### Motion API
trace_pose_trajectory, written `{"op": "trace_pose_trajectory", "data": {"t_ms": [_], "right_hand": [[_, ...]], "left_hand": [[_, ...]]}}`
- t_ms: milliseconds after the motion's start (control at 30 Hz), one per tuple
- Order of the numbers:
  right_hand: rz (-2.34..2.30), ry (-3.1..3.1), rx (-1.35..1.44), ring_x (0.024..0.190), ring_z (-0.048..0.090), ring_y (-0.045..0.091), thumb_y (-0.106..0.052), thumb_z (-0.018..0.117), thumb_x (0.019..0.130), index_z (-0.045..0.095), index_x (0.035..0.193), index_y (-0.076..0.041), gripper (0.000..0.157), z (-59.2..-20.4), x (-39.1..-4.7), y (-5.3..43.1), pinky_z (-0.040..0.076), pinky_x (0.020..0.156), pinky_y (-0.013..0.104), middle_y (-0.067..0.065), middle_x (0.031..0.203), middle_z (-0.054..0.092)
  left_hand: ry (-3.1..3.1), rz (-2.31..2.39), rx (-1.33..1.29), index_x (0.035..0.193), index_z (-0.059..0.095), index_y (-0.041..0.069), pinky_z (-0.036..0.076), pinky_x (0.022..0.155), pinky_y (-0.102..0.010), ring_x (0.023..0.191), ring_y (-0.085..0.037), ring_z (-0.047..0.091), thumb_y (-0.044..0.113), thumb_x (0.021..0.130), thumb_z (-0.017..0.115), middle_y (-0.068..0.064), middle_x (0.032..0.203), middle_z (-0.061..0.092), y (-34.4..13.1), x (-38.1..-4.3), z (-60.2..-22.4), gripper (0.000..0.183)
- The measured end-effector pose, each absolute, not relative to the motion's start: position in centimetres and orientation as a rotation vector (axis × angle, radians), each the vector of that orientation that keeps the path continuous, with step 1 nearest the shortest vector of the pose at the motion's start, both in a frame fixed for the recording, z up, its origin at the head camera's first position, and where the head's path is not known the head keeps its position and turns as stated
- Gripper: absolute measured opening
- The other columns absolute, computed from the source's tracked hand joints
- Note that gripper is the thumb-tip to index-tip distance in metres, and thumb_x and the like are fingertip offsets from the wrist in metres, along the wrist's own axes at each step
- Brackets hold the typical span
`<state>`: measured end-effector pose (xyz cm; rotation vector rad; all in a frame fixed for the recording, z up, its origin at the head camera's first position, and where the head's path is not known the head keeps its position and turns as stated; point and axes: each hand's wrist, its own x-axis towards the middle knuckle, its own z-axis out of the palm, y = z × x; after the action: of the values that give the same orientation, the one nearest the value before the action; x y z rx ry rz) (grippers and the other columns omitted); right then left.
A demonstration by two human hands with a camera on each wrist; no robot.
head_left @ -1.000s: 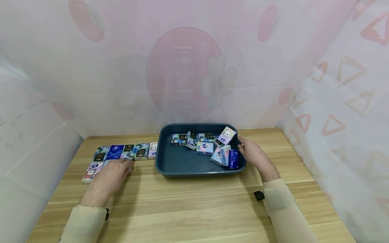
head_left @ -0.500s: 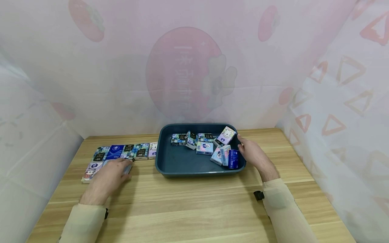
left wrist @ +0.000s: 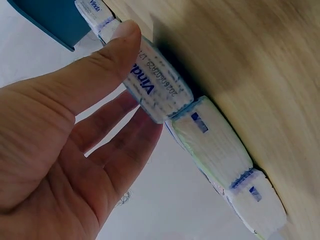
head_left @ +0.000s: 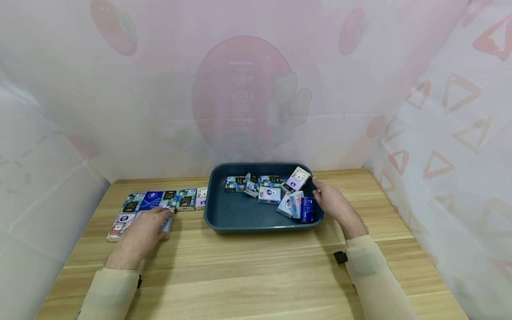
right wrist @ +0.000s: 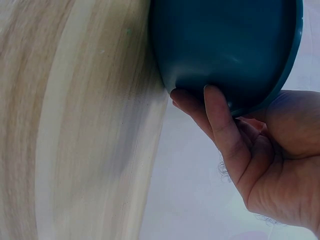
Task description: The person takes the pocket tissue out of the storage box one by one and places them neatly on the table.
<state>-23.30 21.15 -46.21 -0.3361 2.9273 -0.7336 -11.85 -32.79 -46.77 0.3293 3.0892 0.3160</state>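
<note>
From the head view, the left hand (head_left: 142, 233) hides most of the pack it holds. The left wrist view shows that pack (left wrist: 162, 82) pinched between thumb and fingers, a "Vinda" mark and a printed code on its side, its end against the next pack in the row. The right hand (head_left: 334, 202) grips the right end of the tray (head_left: 236, 215); the right wrist view shows two fingers against the tray's outer wall, while the thumb is mostly hidden.

Only the head view shows the packs inside the tray: three floral ones, three light blue, one dark blue and one purple, with another partly hidden beneath the purple one. On the table (head_left: 256, 275), left of the tray, the front row (head_left: 121, 226) counts three packs, the held one at its right end. The back row (head_left: 151, 201) counts five: three floral, one blue and one purple, just beside the tray.
</note>
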Motion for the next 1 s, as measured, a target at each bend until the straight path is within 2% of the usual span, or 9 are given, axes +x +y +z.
{"op": "trace_pose_trajectory", "data": {"t_ms": [133,367,600,1000], "right_hand": [[-0.736,2.919,-0.328,0.062,0.052,0.014,-0.006,0.057,0.12,0.044,0.175,0.009,0.058,-46.2,-23.4,21.1,0.046,0.06,0.03,0.016,0.084,0.067],[-0.74,2.91,-0.321,0.064,0.054,0.015,-0.007,0.056,0.121,0.043,0.175,0.009,0.058,-46.2,-23.5,21.1,0.047,0.061,0.031,0.027,0.104,0.077],[-0.726,2.905,-0.302,0.06,0.05,0.014,-0.007,0.056,0.121,0.042,0.176,0.008,0.059,-46.3,-23.6,21.1,0.046,0.06,0.031,0.014,0.083,0.064],[-0.725,2.91,-0.312,0.059,0.049,0.013,-0.007,0.056,0.12,0.042,0.175,0.009,0.059,-46.3,-23.6,21.0,0.046,0.06,0.03,0.014,0.082,0.062]], "left_hand": [[3.103,0.331,0.346,0.14,0.079,-0.002,0.066,0.106,-0.071,0.127,-0.059,0.077,0.011,0.092,0.1,-0.035,0.146,0.075,-32.6,-11.8,-46.6,0.054],[3.122,0.338,0.348,0.141,0.078,-0.004,0.063,0.112,-0.071,0.13,-0.054,0.077,0.029,0.109,0.087,-0.03,0.141,0.079,-30.8,-12.3,-46.0,0.047],[3.101,0.384,0.325,0.147,0.076,-0.001,0.058,0.12,-0.075,0.144,-0.057,0.07,0.029,0.113,0.081,-0.031,0.153,0.074,-28.4,-12.7,-44.9,0.046],[3.098,0.431,0.37,0.15,0.075,0.002,0.063,0.119,-0.067,0.14,-0.047,0.075,0.029,0.114,0.08,-0.025,0.153,0.077,-23.7,-14.3,-43.4,0.046]]}}
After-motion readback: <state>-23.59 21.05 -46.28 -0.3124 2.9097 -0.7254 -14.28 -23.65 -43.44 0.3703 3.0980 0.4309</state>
